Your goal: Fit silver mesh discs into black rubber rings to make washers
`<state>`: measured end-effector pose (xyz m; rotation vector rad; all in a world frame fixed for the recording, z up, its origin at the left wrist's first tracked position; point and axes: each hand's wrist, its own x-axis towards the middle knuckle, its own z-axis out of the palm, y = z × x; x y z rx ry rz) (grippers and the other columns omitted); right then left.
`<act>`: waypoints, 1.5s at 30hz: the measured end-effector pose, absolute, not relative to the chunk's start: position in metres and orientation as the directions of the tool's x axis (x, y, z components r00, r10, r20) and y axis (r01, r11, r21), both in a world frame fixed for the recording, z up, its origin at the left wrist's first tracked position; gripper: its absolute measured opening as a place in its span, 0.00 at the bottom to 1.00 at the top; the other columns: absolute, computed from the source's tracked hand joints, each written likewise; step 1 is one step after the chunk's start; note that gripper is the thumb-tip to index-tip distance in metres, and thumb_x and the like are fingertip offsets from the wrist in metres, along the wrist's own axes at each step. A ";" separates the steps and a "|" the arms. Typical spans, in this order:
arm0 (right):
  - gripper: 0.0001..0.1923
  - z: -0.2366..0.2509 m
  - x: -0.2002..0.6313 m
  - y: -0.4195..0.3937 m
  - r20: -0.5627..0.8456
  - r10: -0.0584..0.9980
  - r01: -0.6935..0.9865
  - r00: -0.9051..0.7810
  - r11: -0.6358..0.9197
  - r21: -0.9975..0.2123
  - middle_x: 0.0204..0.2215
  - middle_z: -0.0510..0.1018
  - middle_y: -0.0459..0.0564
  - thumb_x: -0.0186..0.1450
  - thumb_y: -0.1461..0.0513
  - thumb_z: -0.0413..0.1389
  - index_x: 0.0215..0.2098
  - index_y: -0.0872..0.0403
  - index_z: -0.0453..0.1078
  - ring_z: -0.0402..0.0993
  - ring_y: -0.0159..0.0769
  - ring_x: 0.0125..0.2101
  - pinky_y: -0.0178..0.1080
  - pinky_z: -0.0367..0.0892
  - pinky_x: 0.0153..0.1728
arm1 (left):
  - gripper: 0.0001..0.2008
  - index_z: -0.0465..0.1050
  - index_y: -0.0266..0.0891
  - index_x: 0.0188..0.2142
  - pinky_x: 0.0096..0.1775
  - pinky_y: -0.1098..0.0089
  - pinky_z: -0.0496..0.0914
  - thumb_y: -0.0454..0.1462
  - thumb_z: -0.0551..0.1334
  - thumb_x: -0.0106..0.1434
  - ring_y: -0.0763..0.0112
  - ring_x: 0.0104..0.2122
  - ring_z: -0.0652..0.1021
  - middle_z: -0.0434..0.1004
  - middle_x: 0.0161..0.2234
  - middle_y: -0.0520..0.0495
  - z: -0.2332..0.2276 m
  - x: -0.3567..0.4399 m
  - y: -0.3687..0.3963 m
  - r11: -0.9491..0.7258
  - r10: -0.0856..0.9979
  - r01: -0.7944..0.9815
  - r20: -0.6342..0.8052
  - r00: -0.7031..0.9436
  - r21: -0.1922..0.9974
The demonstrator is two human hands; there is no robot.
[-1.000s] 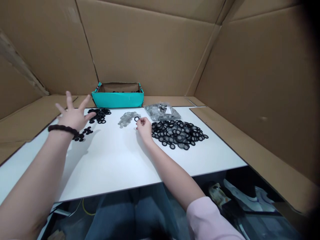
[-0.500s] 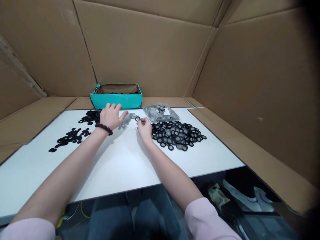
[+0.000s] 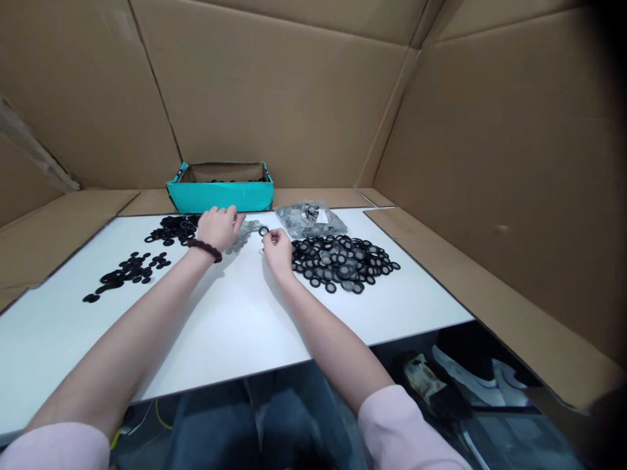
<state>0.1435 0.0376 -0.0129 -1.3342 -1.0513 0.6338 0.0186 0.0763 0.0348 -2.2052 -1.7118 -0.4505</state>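
My right hand (image 3: 277, 253) pinches a black ring (image 3: 264, 231) between thumb and fingertips, just above the white table. Whether the ring's centre is filled I cannot tell. To its left, my left hand (image 3: 218, 228), with a dark beaded band on the wrist, reaches over a small pile of clear, greyish discs (image 3: 241, 243). Its thumb and forefinger have come together; anything between them is too small to make out. Right of my right hand lies a large heap of black rings with grey centres (image 3: 345, 261).
Black rings (image 3: 171, 230) are piled beside my left hand, with small black pieces (image 3: 130, 269) scattered nearer. A turquoise box (image 3: 220, 196) holding dark pieces stands at the back. A clear bag of grey pieces (image 3: 308, 220) lies behind the heap. Cardboard walls (image 3: 274, 91) enclose the white table (image 3: 235, 326).
The thumb of my left hand has drawn in toward its fingers, which were spread before. My right hand still holds the black ring. The whole view has shifted slightly.
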 end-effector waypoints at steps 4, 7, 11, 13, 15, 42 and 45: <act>0.04 -0.013 0.146 0.038 0.203 0.886 0.185 0.417 0.135 -0.973 0.24 0.70 0.45 0.58 0.64 0.48 0.25 0.53 0.60 0.67 0.31 0.26 0.34 0.64 0.33 | 0.17 0.74 0.36 0.41 0.43 0.57 0.60 0.39 0.50 0.61 0.47 0.48 0.66 0.72 0.43 0.34 0.021 0.023 0.089 -0.279 0.890 0.955 0.347 0.295 -0.098; 0.04 -0.013 0.148 0.039 0.202 0.882 0.221 0.425 0.115 -0.968 0.25 0.71 0.46 0.58 0.65 0.48 0.25 0.53 0.60 0.67 0.32 0.27 0.34 0.63 0.34 | 0.17 0.76 0.36 0.39 0.43 0.57 0.59 0.40 0.51 0.60 0.48 0.46 0.66 0.74 0.41 0.34 0.012 0.025 0.098 -0.304 0.907 0.951 0.288 0.308 -0.060; 0.05 -0.014 0.148 0.041 0.244 0.873 0.279 0.422 0.131 -0.951 0.24 0.70 0.45 0.59 0.65 0.48 0.25 0.52 0.58 0.66 0.32 0.27 0.34 0.62 0.34 | 0.15 0.77 0.38 0.32 0.43 0.58 0.58 0.38 0.51 0.59 0.51 0.44 0.67 0.76 0.37 0.36 0.005 0.027 0.105 -0.354 0.887 0.929 0.277 0.369 -0.104; 0.05 -0.016 0.147 0.042 0.262 0.875 0.290 0.408 0.147 -0.946 0.24 0.69 0.45 0.59 0.65 0.48 0.25 0.52 0.57 0.66 0.32 0.26 0.34 0.62 0.33 | 0.15 0.76 0.36 0.32 0.44 0.57 0.58 0.37 0.50 0.59 0.51 0.43 0.68 0.76 0.35 0.34 0.004 0.026 0.106 -0.379 0.871 0.918 0.291 0.397 -0.117; 0.05 -0.018 0.146 0.043 0.286 0.875 0.299 0.390 0.173 -0.938 0.24 0.68 0.44 0.59 0.65 0.48 0.26 0.52 0.57 0.65 0.32 0.26 0.33 0.61 0.33 | 0.16 0.75 0.34 0.34 0.44 0.56 0.57 0.37 0.50 0.60 0.49 0.45 0.68 0.76 0.37 0.32 0.006 0.025 0.106 -0.392 0.851 0.915 0.340 0.400 -0.095; 0.01 -0.033 0.141 0.043 0.278 0.953 0.154 -0.116 0.294 -0.943 0.18 0.68 0.39 0.56 0.65 0.52 0.29 0.54 0.63 0.66 0.26 0.19 0.29 0.62 0.24 | 0.17 0.68 0.36 0.34 0.25 0.71 0.63 0.38 0.64 0.44 0.73 0.20 0.69 0.71 0.18 0.53 -0.001 0.007 0.044 -0.079 0.990 0.379 0.026 0.142 0.922; 0.01 -0.033 0.142 0.042 0.265 0.956 0.152 -0.128 0.283 -0.947 0.16 0.67 0.39 0.56 0.66 0.51 0.26 0.55 0.63 0.65 0.26 0.18 0.29 0.61 0.23 | 0.14 0.69 0.36 0.32 0.23 0.71 0.62 0.39 0.64 0.43 0.73 0.19 0.69 0.71 0.18 0.53 0.003 0.005 0.044 -0.103 0.986 0.431 0.034 0.165 0.896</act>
